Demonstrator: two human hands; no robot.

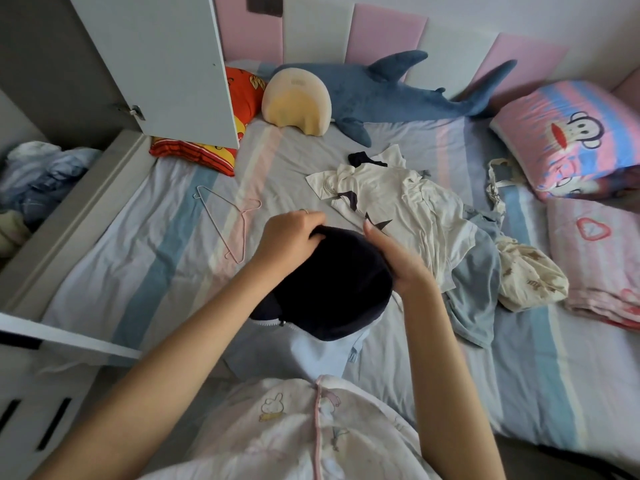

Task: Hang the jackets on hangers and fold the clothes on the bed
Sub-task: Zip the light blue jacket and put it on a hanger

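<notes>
A jacket with a dark navy hood [332, 282] and a light blue body [311, 351] is held above the striped bed [145, 271]. My left hand [291, 237] grips the top edge of the hood, fingers curled over it. On the hood's right side, my right hand [394, 258] holds the fabric. Left of my hands a thin pink wire hanger [228, 216] lies flat on the sheet. To the right sits a heap of clothes: a white shirt with dark stars [398, 206], a grey-blue garment [481, 289] and a cream printed piece [530, 282].
An open white wardrobe door [162, 64] juts over the bed's far left corner. A plush shark [391, 91], a round cushion [296, 102] and an orange pillow [242, 98] lie by the padded headboard. Folded pink bedding [568, 133] is stacked at right.
</notes>
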